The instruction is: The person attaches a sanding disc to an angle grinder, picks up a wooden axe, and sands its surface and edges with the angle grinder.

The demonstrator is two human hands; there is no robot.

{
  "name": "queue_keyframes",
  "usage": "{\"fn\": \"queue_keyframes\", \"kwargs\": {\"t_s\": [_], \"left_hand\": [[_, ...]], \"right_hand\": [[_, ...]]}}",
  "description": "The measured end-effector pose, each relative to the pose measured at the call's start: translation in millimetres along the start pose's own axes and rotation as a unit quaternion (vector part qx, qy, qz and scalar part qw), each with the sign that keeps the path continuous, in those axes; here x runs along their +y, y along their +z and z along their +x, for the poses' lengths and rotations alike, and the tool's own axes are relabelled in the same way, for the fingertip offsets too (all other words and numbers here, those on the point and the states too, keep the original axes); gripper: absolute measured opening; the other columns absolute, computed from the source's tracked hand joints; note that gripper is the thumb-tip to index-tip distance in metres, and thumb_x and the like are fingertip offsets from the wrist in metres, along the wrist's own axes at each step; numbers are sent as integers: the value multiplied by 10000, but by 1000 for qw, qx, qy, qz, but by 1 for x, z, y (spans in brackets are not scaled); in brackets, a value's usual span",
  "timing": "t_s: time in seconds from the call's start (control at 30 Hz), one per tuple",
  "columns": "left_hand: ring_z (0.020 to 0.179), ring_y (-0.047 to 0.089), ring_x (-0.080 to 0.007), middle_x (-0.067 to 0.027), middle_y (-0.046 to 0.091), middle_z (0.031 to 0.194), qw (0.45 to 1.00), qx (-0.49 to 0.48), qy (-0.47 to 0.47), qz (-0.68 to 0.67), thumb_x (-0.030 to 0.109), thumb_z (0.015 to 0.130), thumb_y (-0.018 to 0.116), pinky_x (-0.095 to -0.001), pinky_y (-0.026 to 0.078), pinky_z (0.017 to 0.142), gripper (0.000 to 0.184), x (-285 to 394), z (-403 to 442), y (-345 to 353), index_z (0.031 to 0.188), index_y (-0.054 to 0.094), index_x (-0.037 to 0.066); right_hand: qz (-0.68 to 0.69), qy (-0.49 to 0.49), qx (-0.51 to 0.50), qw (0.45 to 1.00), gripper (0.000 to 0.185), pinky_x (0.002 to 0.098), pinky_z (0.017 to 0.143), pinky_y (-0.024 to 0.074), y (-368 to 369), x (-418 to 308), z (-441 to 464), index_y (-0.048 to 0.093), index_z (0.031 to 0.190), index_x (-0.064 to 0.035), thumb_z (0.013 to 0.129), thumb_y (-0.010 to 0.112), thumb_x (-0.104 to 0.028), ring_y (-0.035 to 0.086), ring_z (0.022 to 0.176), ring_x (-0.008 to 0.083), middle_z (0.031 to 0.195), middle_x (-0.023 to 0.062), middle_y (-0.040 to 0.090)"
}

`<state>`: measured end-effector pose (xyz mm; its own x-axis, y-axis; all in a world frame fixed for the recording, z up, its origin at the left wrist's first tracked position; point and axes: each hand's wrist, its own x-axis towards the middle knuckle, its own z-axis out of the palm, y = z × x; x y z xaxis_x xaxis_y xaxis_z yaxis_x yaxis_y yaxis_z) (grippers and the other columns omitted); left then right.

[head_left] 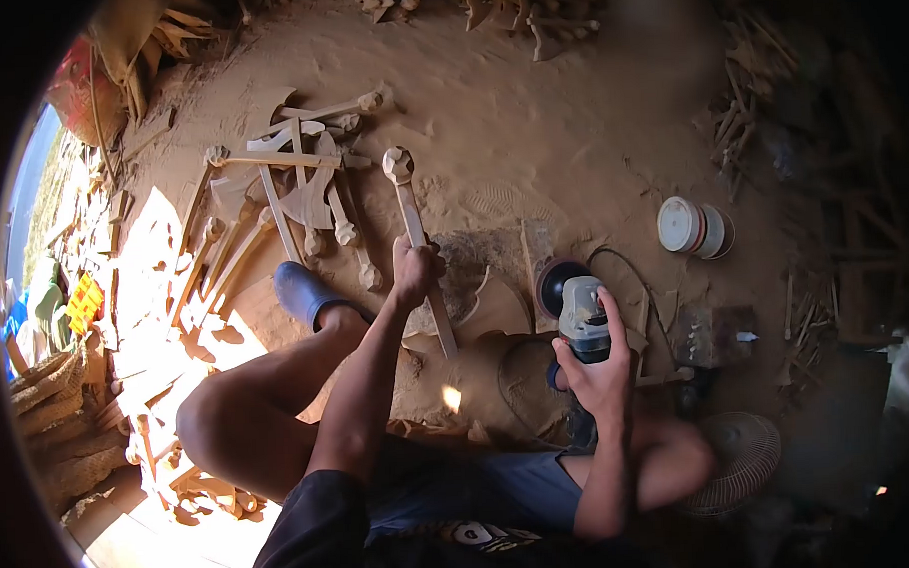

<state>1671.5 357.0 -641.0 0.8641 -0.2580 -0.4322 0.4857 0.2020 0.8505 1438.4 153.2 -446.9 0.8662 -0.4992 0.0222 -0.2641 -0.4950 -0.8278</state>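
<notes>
My left hand (414,272) is closed around the middle of a long, pale, bone-like piece (408,200). Its faceted knob points away from me and its flat, narrow end comes back toward my lap. In my right hand (602,379) is an angle grinder (582,310), my fingers wrapped about its body. The dark round disc (555,284) on its head faces up and left, apart from the piece. Beyond my left foot lies a loose pile of similar knobbed pieces (300,159) and flat curved ones. Between my hands a broad flat piece (495,305) rests on the ground.
A white tub (681,224) lies on the dusty ground at right. A dark cord (642,267) curves past the grinder. Near my right knee is a round wire fan guard (736,462). More pale pieces (525,3) are heaped at the far edge, and sacks (59,418) stand at left.
</notes>
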Motion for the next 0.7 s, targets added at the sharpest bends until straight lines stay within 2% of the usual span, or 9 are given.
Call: {"fn": "queue_keyframes", "kwargs": {"t_s": [0.03,0.1,0.17,0.2,0.3,0.4,0.5,0.53,0.7], "left_hand": [[589,530,-161,-52,526,757,1000,-2,-7,-2,-27,808,423,-335,476,534,228,-4,2,7,1004,522,35],[572,522,-161,-53,534,800,999,15,21,-23,85,967,535,-333,491,534,106,-16,11,23,1062,505,46],[565,517,-158,-52,536,820,999,39,3,-10,189,1054,585,-336,493,523,171,-10,21,42,1100,492,54],[566,510,-139,-35,525,821,999,7,16,44,354,1108,590,-327,483,504,310,-7,28,43,1128,466,72],[578,523,-129,-8,503,809,1000,-20,-8,18,352,1110,585,-322,475,486,292,-2,48,52,1119,468,85],[584,567,-201,-69,562,785,1000,22,-11,2,373,1111,582,-397,485,514,326,-9,62,70,1091,496,59],[604,607,-332,-179,614,760,942,87,210,249,376,1114,565,-497,483,581,365,-91,102,72,1067,517,18],[682,635,-476,-284,645,781,946,70,177,261,373,1114,552,-563,470,657,394,-58,67,84,1049,518,-14],[798,668,-525,-307,672,820,930,66,150,329,401,1109,553,-561,487,688,442,-53,56,105,1030,571,-33]], "right_hand": [[-4,2,2,1000,823,423,1049,529,-1,1,0,502,1566,-98,821,851,-124,680,1272,329,1409,222,669],[-14,11,9,1000,822,422,1049,530,-5,1,2,496,1568,-92,826,846,-119,677,1278,327,1412,225,667],[-23,21,9,999,824,419,1075,515,-9,2,2,481,1570,-62,829,839,-112,662,1296,317,1421,224,657],[-26,27,5,999,828,416,1100,498,-10,3,1,470,1570,-35,830,835,-107,647,1310,309,1428,222,648],[-22,6,21,1000,832,420,1128,480,-9,12,-3,459,1567,1,828,828,-102,626,1337,301,1448,225,631],[-29,-7,38,999,818,434,1079,518,-6,22,-10,477,1561,-22,830,835,-99,646,1308,354,1460,233,619],[-34,35,14,999,830,437,1109,496,-3,26,-13,462,1572,-21,834,831,-107,621,1347,354,1491,245,593],[-33,58,-1,998,839,436,1137,475,-2,28,-13,450,1578,-15,836,828,-112,603,1375,341,1504,250,582],[-109,48,-57,991,826,440,1077,526,28,62,-22,459,1583,-61,844,823,-131,651,1303,389,1459,238,624]]}}
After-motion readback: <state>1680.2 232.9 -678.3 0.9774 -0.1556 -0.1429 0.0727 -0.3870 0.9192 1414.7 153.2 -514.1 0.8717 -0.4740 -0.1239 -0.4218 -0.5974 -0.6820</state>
